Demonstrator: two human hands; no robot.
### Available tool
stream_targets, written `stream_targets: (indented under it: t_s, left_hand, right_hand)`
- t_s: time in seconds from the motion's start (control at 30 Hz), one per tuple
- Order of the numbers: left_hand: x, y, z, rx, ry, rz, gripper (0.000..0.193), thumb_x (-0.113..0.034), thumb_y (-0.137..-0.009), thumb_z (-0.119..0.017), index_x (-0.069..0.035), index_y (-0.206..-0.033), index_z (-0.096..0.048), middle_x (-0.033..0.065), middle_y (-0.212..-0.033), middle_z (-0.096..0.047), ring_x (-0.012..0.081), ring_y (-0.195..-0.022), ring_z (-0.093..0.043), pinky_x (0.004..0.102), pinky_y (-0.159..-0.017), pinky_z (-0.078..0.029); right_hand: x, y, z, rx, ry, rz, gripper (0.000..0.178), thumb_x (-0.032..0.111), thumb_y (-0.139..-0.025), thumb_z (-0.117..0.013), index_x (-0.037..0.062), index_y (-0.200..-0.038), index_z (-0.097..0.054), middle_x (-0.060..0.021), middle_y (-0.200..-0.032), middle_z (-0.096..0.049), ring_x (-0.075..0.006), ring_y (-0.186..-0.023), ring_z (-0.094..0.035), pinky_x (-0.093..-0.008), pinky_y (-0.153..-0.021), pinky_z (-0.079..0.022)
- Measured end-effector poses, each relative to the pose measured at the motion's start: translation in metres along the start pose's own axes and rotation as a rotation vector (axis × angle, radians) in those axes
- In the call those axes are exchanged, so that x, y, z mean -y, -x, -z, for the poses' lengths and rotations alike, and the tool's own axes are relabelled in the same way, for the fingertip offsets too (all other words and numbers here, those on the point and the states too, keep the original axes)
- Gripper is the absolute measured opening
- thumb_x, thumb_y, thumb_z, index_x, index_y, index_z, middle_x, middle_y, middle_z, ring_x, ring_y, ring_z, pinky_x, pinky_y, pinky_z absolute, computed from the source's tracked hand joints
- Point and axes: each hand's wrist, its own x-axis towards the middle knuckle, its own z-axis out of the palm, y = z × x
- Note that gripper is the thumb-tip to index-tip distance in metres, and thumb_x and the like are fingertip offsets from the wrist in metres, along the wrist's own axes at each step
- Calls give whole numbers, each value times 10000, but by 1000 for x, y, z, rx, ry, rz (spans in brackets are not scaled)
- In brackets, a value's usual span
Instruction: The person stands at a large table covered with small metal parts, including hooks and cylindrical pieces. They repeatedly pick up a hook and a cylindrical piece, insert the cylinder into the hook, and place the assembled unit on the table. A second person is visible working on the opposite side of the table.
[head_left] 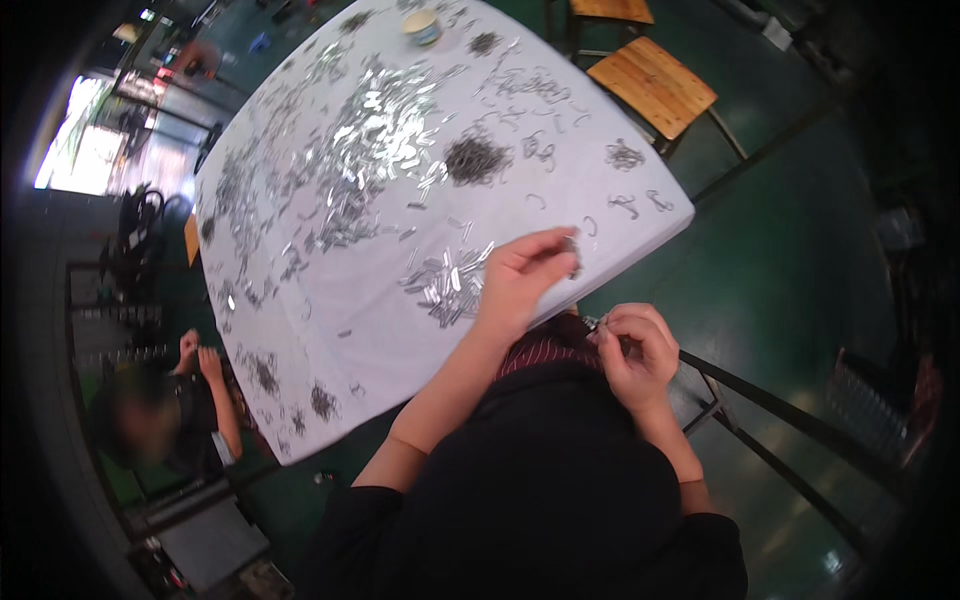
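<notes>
1. Just off the near edge of the white-covered table (375, 365), the person's right hand (642, 350) pinches a small metal piece (591, 323) between thumb and fingertips; the piece's exact shape is too small to tell.
2. Over the table, close to that edge, the left hand (518, 275) reaches with thumb and forefinger narrowly apart beside a small dark cluster (573, 262) of metal bits. The fingertips are blurred, so whether they grip any of it cannot be told.
3. Just beside the left hand, on its left, lies a loose heap of flat silver strips (445, 285).
4. Beyond the left hand, a few curved wire pieces (537, 201) lie singly on the white surface, and a dense dark pile (475, 160) sits farther up.
5. To the left of that pile spreads a broad scatter of bright strips (390, 130), with more small metal pieces strewn toward the table's left side.
6. Near the far edge stands a round, pale tub (421, 28).
7. Past the table's right side are wooden-topped stools (655, 85) on a green floor (745, 240).
8. At the table's left side, a co-worker (140, 415) holds both hands raised close together near the edge.
</notes>
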Motion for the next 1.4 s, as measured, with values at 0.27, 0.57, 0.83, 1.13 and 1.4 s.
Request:
stream_targets:
  t_s: [0.27, 0.57, 0.83, 1.13, 1.4]
  left_hand:
    - [10, 31, -20, -20, 70, -28, 118, 24, -784, -548, 41, -897, -575, 87, -835, -599, 122, -789, -562, 251, -707, -464]
    - [-3, 37, -12, -135, -477, -313, 125, -76, -736, -639, -12, -838, -606, 72, -845, -590, 154, -842, -547, 299, -779, -433]
    - [-3, 54, -20, -142, -509, -472, 95, 6, -715, -642, -3, -806, -619, 86, -844, -614, 214, -843, -565, 310, -733, -444]
    - [11, 66, -26, -214, -533, -536, 120, -8, -704, -657, -6, -818, -621, 77, -817, -618, 208, -831, -565, 305, -723, -444]
    - [37, 77, -24, -258, -568, -453, 114, 33, -694, -656, 11, -802, -626, 85, -825, -630, 206, -809, -581, 290, -689, -455]
  right_hand:
    - [-12, -14, 0, 111, 83, 172, 169, -123, -651, -601, -25, -767, -527, -122, -737, -570, -197, -638, -570, -261, -560, -477]
    - [-37, -35, -7, 345, 135, 249, 82, -42, -682, -619, 4, -699, -554, -131, -688, -569, -257, -607, -546, -322, -552, -450]
    - [-75, -37, 10, 370, -456, -85, 120, 55, -736, -597, -4, -787, -505, -90, -779, -505, -170, -695, -490, -254, -575, -417]
    - [-265, -135, -72, 562, 546, 185, 519, 170, -707, -645, 58, -1180, -464, -181, -1193, -422, -372, -1101, -376, -418, -906, -337]
    - [-292, -128, -138, 789, 829, 325, 439, 227, -744, -548, 83, -1153, -486, -174, -1307, -352, -391, -1215, -267, -503, -983, -210]
